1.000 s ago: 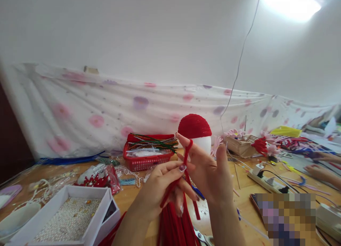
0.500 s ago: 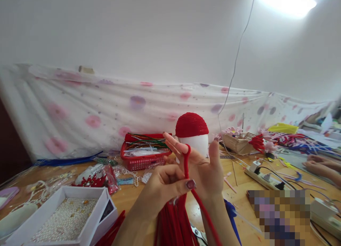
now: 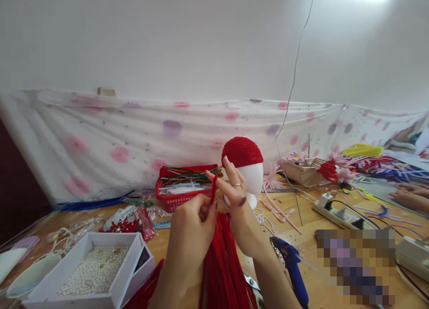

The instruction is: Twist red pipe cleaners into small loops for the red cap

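Note:
My left hand (image 3: 192,228) is closed, with thumb and fingers pinching a red pipe cleaner (image 3: 213,189). That same pipe cleaner is looped round an outstretched finger of my right hand (image 3: 239,197), whose fingers are partly spread. Below both hands hangs or lies a thick bundle of red pipe cleaners (image 3: 224,260); its lower end runs out of view. Just behind my right hand stands a white foam head (image 3: 253,177) wearing a red wound cap (image 3: 241,151). Partly hidden by my right forearm are scissors (image 3: 250,281) and a blue glue gun (image 3: 292,262).
A white box of small beads (image 3: 90,273) stands at the left front. Behind it is a red basket (image 3: 170,204) of stems. To the right lie a power strip (image 3: 338,217), a woven basket (image 3: 303,175) and a blurred-out patch (image 3: 355,264). Another person's hands (image 3: 410,195) rest at the far right.
My right hand has turned from palm showing to its back and tilted left, with the loop still on its finger. My left hand has shifted left and lower. The view has moved slightly.

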Motion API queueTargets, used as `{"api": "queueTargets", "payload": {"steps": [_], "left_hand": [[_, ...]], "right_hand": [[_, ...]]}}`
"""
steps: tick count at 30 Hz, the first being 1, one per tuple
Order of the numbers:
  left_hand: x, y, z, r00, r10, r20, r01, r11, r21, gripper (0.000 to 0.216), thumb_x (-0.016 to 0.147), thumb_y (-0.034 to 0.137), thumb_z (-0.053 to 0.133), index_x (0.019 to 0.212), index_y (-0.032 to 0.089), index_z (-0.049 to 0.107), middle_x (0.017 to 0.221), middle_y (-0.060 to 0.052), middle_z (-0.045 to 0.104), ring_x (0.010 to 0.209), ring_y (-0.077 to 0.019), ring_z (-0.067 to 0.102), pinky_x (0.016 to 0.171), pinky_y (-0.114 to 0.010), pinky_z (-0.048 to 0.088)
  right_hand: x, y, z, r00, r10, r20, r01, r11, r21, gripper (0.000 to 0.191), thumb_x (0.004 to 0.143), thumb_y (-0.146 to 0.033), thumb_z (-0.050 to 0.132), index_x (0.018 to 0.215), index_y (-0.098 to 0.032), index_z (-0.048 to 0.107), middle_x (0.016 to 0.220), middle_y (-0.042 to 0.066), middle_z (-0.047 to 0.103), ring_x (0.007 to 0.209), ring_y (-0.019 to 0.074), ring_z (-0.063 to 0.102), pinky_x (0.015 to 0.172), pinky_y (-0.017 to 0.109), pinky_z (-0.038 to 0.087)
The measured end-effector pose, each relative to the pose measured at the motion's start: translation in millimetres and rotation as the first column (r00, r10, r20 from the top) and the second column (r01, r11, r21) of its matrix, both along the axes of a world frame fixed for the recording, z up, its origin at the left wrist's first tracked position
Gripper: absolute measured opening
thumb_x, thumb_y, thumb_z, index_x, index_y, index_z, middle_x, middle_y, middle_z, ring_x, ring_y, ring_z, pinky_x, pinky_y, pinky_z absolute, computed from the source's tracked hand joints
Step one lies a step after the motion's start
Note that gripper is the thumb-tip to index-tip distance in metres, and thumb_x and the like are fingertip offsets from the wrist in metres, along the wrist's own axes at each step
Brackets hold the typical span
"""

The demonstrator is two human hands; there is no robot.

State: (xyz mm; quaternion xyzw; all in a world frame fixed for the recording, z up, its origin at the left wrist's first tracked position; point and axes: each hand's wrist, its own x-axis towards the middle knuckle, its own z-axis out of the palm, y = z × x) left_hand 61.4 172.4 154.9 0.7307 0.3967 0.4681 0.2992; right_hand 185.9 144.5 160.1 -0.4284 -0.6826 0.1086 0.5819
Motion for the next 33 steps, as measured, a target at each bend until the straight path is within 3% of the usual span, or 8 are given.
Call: {"api": "queueTargets", "payload": {"steps": [2,6,9,12,19,25,29,33], "left_hand": [[-2,3,2.2,0.938,-0.244,0.246,0.306,0.916,-0.258,0.020,0.080,0.037,0.066,0.078,0.018,0.064,0.053,0.003,0.058,0.047,-0.0136,0.054,0.048,-0.025,0.040],[-5,13,-2.7,0.584,-0.477,0.657,0.805,0.446,-0.391,0.033,0.073,0.044,0.077,0.079,0.014,0.066,0.050,0.002,0.061,0.038,-0.0092,0.055,0.039,-0.017,0.042],[1,18,-15.6,0.326,-0.524,0.787,0.945,0.162,-0.283,0.036,0.076,0.049,0.075,0.084,0.015,0.065,0.055,-0.002,0.068,0.038,-0.0112,0.060,0.029,-0.013,0.034],[16,17,-30.9,0.215,-0.542,0.813,0.974,0.063,-0.216,0.042,0.076,0.056,0.072,0.084,0.017,0.061,0.054,-0.002,0.069,0.037,-0.0141,0.063,0.026,-0.013,0.030],[26,10,-30.3,0.352,-0.532,0.770,0.928,0.304,-0.214,0.042,0.069,0.051,0.081,0.066,0.018,0.055,0.034,0.011,0.040,0.024,-0.0021,0.025,0.031,-0.017,0.024],[11,3,-4.9,0.904,-0.354,0.240,0.338,0.935,0.107,0.029,0.087,0.027,0.063,0.063,0.020,0.050,0.067,0.002,0.051,0.067,-0.0136,0.049,0.064,-0.027,0.038],[14,3,-8.0,0.982,0.162,-0.094,-0.078,0.812,0.579,0.025,0.093,0.014,0.049,0.069,0.021,0.052,0.074,-0.003,0.058,0.077,-0.0204,0.051,0.070,-0.032,0.037],[17,0,-12.6,0.955,0.260,-0.142,-0.143,0.824,0.548,0.025,0.093,0.014,0.049,0.070,0.022,0.053,0.072,-0.003,0.063,0.071,-0.0204,0.057,0.065,-0.030,0.038]], "right_hand": [[3,4,4.2,0.964,0.153,-0.218,-0.168,0.984,-0.052,0.080,0.087,-0.079,0.015,0.125,-0.032,0.068,0.164,-0.002,0.029,0.152,0.0298,0.016,0.119,0.053,0.026],[9,5,15.1,0.712,0.411,-0.569,-0.535,0.843,-0.060,0.095,0.079,-0.087,0.007,0.109,-0.031,0.077,0.158,-0.001,0.042,0.123,0.0358,0.057,0.076,0.047,0.059],[13,4,19.0,0.609,0.461,-0.645,-0.619,0.785,-0.024,0.095,0.079,-0.087,0.007,0.105,-0.030,0.079,0.152,0.000,0.051,0.102,0.0305,0.067,0.074,0.045,0.059],[15,5,17.0,0.527,0.512,-0.679,-0.669,0.743,0.041,0.093,0.082,-0.084,0.006,0.101,-0.031,0.080,0.146,0.001,0.058,0.115,0.0295,0.064,0.096,0.048,0.053],[16,7,14.5,0.448,0.582,-0.679,-0.725,0.681,0.105,0.097,0.081,-0.084,0.003,0.110,-0.029,0.077,0.151,0.002,0.052,0.141,0.0310,0.044,0.106,0.050,0.046],[16,1,17.8,0.711,0.369,-0.599,-0.445,0.895,0.024,0.088,0.082,-0.085,0.012,0.102,-0.032,0.080,0.156,-0.004,0.045,0.146,0.0347,0.034,0.114,0.056,0.034],[9,-10,12.6,0.934,0.031,-0.356,-0.037,0.999,-0.010,0.067,0.090,-0.076,0.024,0.119,-0.038,0.071,0.160,-0.006,0.037,0.152,0.0308,0.017,0.122,0.059,0.012],[8,-21,10.6,0.994,-0.092,-0.062,0.096,0.993,0.069,0.065,0.092,-0.073,0.023,0.131,-0.040,0.062,0.163,-0.007,0.030,0.153,0.0282,0.009,0.123,0.059,0.000]]}}
